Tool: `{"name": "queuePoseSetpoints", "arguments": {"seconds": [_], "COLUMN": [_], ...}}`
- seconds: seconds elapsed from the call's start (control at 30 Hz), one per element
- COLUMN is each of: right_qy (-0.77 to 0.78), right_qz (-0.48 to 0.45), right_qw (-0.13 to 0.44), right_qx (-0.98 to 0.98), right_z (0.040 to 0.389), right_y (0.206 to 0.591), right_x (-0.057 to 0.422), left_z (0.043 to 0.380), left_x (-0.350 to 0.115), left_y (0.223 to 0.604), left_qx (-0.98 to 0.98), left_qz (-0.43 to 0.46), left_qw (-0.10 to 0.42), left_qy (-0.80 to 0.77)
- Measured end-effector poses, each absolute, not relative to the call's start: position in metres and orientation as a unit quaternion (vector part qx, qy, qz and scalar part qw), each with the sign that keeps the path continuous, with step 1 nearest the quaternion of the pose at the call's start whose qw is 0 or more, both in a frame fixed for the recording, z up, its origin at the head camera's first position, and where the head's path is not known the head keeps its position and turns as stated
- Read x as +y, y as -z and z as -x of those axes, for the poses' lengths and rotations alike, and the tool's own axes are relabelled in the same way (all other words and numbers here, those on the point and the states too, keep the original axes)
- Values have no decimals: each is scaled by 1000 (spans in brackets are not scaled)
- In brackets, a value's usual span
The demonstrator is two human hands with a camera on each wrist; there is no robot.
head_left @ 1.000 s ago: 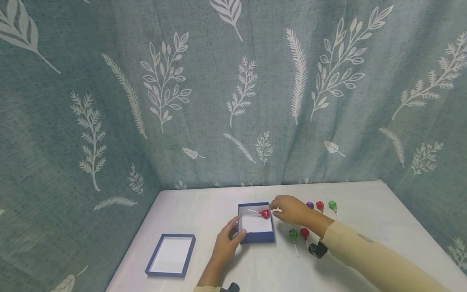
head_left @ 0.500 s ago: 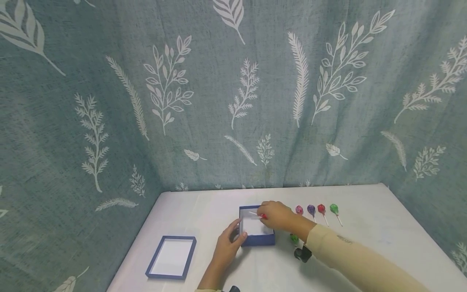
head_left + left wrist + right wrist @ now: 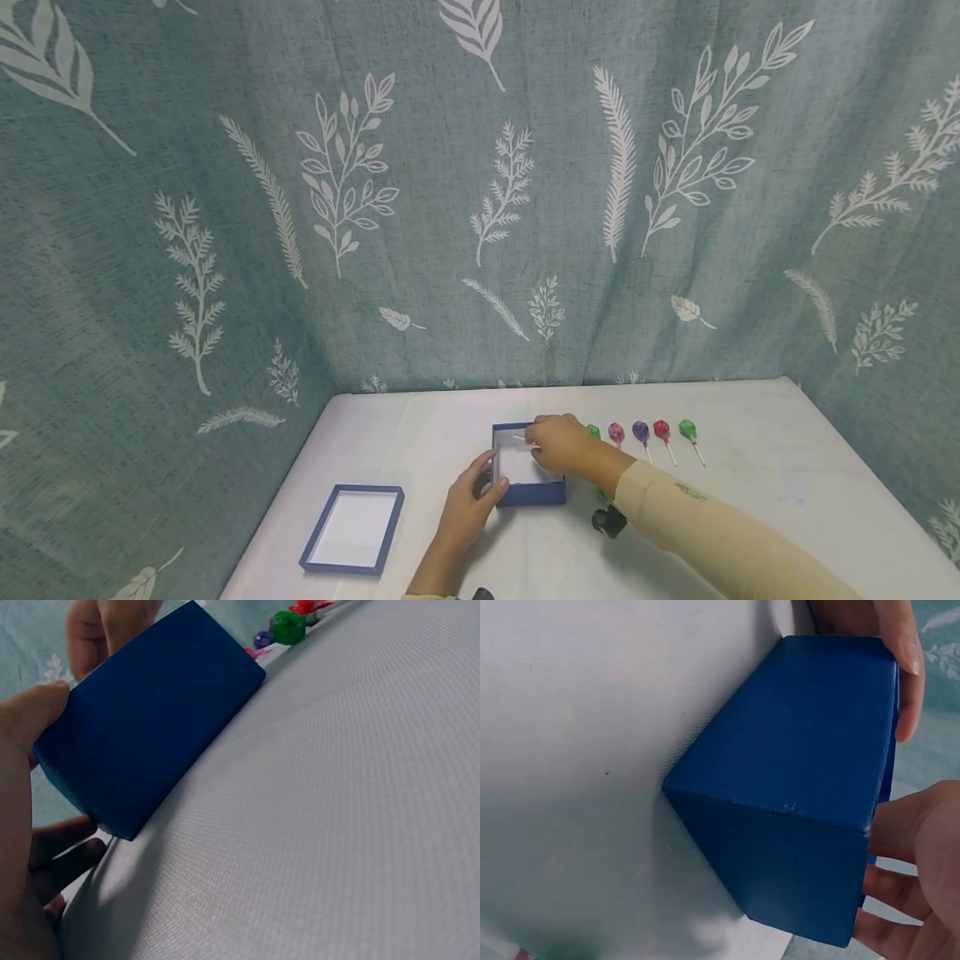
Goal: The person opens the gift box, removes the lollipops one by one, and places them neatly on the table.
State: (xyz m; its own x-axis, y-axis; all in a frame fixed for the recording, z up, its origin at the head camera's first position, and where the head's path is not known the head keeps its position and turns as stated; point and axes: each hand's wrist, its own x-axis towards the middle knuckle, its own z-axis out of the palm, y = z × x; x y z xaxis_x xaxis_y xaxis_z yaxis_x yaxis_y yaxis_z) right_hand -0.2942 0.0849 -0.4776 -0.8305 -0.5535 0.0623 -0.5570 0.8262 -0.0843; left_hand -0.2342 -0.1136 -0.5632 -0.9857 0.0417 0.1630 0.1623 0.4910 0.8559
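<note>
A blue box (image 3: 532,495) with a white inside stands on the table. My left hand (image 3: 467,506) grips its near left corner, thumb at the rim and fingers along the side, as the left wrist view also shows on the blue wall (image 3: 154,720). Over the box's right wall reaches my right hand (image 3: 562,442), its fingers curled down inside around a red lollipop. Of that lollipop, the white stick (image 3: 518,437) shows; the head is mostly hidden by the fingers. In the right wrist view the box wall (image 3: 780,735) hides the right fingertips.
Right of the box lies a row of lollipops: green (image 3: 593,432), pink (image 3: 616,432), purple (image 3: 641,430), red (image 3: 661,428) and another green. One more green lollipop (image 3: 603,494) is partly covered by the right forearm. A blue-rimmed lid (image 3: 351,529) lies at the left. A leaf-patterned curtain (image 3: 450,208) hangs behind.
My right hand has moved left from the box's right rim into the box, onto the red lollipop lying there. The left hand has stayed on the box.
</note>
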Motion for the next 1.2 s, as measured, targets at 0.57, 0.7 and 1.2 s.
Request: {"name": "queuePoseSetpoints", "arguments": {"seconds": [0.57,0.7,1.2], "right_qy": [-22,-9,21], "right_qz": [-251,-257,-275], "right_qw": [-36,-38,-3], "right_qx": [-967,-966,-961], "right_z": [296,296,299], "right_y": [486,486,491], "right_x": [68,67,72], "left_z": [235,235,235], "left_x": [-114,-115,-115], "left_y": [565,564,566], "left_qx": [-863,-864,-863], "left_qz": [64,65,77], "left_qw": [62,63,64], "left_qy": [498,496,496]}}
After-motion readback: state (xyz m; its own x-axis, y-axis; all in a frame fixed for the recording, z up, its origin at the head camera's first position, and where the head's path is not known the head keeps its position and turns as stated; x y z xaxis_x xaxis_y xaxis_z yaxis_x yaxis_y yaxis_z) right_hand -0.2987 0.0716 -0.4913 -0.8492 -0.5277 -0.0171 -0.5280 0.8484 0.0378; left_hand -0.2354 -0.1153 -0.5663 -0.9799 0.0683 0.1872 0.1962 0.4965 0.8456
